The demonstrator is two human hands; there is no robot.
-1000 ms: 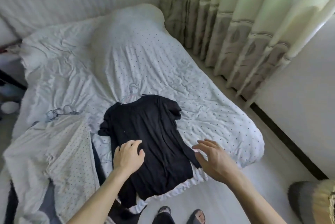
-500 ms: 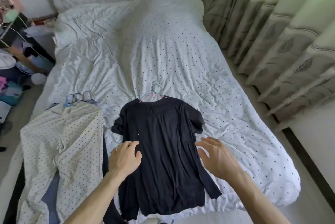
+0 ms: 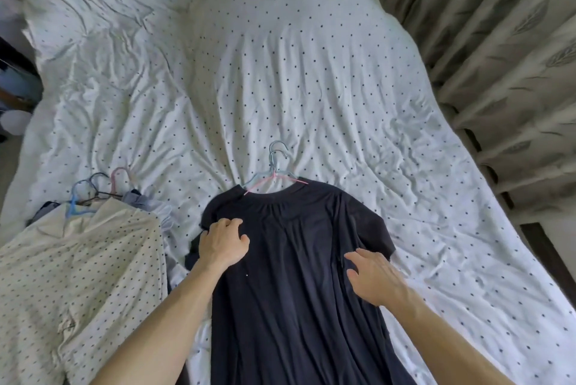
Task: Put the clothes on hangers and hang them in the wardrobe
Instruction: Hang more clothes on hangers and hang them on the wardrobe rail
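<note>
We look down on a bed whose white dotted sheet (image 3: pixel 280 73) fills most of the view. The dark garment (image 3: pixel 290 275) lies flat on it, spread from the centre down to six o'clock, neckline towards twelve. At that neckline a pink hanger (image 3: pixel 260 184) sits partly inside the collar. The hook of a pale blue hanger (image 3: pixel 271 157) points to twelve o'clock just above it (the two overlap, so we cannot tell how far either reaches into the shoulders).

The left hand (image 3: pixel 223 241) rests on the garment's shoulder area at about nine o'clock of the cloth. Its fingers are bent and the tips press down into the fabric. Whether it pinches a fold we cannot tell.

The right hand (image 3: pixel 374 278) is over the opposite side, at about three o'clock of the garment beside the sleeve. Its fingers are straight and loosely spread, and it grips nothing. We cannot tell whether the palm touches the cloth.

At eight o'clock a cream dotted garment (image 3: pixel 78 275) lies on the bed, just beside the dark one. A bunch of hangers (image 3: pixel 73 197) sticks out of its collar towards eleven. From one to three o'clock a grey-green curtain (image 3: pixel 498 73) hangs along the bed's edge.
</note>
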